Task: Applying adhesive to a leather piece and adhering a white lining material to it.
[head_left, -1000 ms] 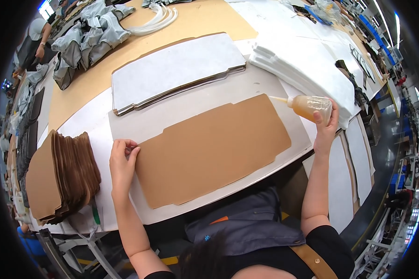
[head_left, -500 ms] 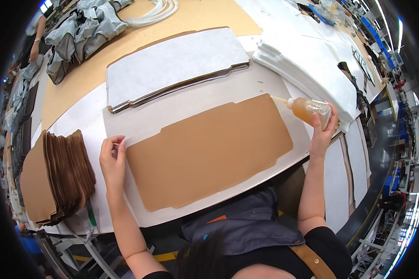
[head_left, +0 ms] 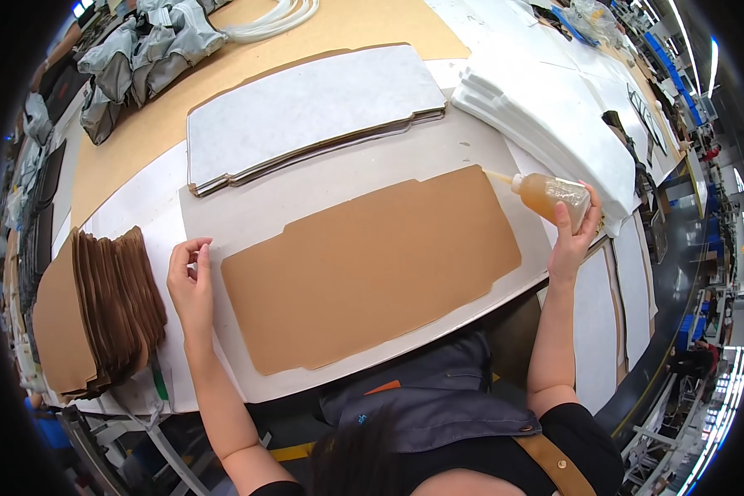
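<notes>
My right hand (head_left: 577, 225) grips a clear squeeze bottle (head_left: 550, 197) of amber liquid. Tilted to the left, the bottle has its thin nozzle (head_left: 498, 176) at the upper right corner of a brown sheet (head_left: 372, 269); whether the tip touches cannot be told. The sheet lies flat before me, with stepped notches along its long edges. Just off its left end hovers my left hand (head_left: 192, 273), fingers loosely bent, the thumb apart from them and nothing visible between. Beyond the sheet lies a stack of similarly shaped panels (head_left: 314, 112) with a white top face.
Brown cut pieces (head_left: 99, 314) stand bunched at the table's left. White foam sheets (head_left: 546, 124) are piled at the right. Grey fabric items (head_left: 149, 54) and coiled white tubing (head_left: 277, 21) lie at the far left. The table's near edge (head_left: 388, 351) curves in front of me.
My left hand has drifted slightly left, away from the sheet's end. The bottle and my right hand have barely moved. At the far left, the other person's arm has shifted.
</notes>
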The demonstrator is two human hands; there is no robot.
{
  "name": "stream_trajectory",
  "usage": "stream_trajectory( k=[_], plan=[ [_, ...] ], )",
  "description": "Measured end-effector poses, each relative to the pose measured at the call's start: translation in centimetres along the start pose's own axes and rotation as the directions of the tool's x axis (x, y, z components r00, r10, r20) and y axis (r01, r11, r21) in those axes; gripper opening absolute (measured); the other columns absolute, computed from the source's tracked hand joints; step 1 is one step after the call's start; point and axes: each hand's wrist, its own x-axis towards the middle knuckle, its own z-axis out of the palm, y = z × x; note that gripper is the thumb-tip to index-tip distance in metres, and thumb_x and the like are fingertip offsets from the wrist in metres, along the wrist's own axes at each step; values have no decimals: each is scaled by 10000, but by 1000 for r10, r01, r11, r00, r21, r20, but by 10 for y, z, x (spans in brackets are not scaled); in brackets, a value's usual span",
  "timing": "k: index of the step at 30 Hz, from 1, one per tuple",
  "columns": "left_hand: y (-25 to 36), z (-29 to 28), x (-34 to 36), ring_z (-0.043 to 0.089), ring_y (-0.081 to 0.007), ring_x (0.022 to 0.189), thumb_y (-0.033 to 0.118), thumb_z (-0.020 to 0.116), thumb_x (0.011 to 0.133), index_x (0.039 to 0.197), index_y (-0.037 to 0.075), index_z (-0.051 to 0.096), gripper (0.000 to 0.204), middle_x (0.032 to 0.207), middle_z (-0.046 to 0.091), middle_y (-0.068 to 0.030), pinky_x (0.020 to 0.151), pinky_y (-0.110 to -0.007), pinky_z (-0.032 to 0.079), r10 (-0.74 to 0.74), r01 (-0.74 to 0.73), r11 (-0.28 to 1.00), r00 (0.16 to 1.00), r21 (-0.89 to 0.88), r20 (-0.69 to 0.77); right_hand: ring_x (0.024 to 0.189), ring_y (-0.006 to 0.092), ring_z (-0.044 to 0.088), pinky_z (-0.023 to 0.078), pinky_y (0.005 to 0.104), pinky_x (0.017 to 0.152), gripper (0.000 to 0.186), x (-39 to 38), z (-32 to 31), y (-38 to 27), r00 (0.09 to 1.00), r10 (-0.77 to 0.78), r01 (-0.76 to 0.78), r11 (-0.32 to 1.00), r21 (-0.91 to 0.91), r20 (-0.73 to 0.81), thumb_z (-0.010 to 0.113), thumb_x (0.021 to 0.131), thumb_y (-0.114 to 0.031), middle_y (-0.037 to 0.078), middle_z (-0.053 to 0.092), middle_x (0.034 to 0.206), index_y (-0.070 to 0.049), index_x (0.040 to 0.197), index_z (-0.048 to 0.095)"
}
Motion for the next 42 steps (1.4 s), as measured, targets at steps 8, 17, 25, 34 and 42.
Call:
stream_trajectory(
  k=[8, 17, 25, 34, 42],
  plan=[
    [0, -1, 0, 520, -82, 781, 132, 633, 1040, 1043, 38, 716, 126, 983, 670, 11, 642, -237, 399, -5, 5, 1000, 1000, 4, 11, 1220, 178, 532, 431, 329, 1073, 544, -3, 0, 1, 1000, -22, 22, 999, -30, 7, 772, 962, -192, 59, 537, 1301, -78, 1425, 509],
    [-4, -2, 0, 518, -85, 778, 127, 634, 1037, 1037, 31, 712, 124, 983, 666, 14, 639, -237, 396, 4, -4, 1000, 1000, 2, 1, 1228, 186, 523, 419, 338, 1083, 562, -16, 8, -3, 996, -68, 72, 995, -70, 64, 773, 960, -205, 69, 521, 1322, -77, 1433, 499],
    [1, -5, -1, 534, -77, 805, 127, 630, 1033, 1035, 44, 712, 117, 985, 657, 18, 639, -232, 394, 6, -6, 1000, 1000, -10, -2, 1240, 188, 538, 410, 341, 1099, 580, -38, 31, -21, 989, -74, 77, 997, -17, 125, 759, 963, -213, 66, 549, 1319, -64, 1448, 479],
    [8, -9, -3, 534, -79, 812, 120, 631, 1026, 1025, 44, 715, 113, 982, 658, 16, 642, -230, 394, 43, -44, 999, 999, -21, -29, 1255, 230, 570, 459, 369, 1093, 608, -60, 58, -31, 966, -118, 113, 993, 33, 230, 797, 938, -168, 147, 576, 1349, -52, 1418, 441],
    [18, -15, -4, 547, -82, 824, 108, 637, 1014, 1015, 48, 718, 101, 984, 661, 5, 660, -241, 407, 92, -95, 995, 994, -36, -58, 1282, 290, 605, 489, 407, 1091, 627, -75, 87, -45, 920, -192, 149, 978, 147, 341, 803, 932, -153, 163, 576, 1340, -49, 1419, 422]
  ],
)
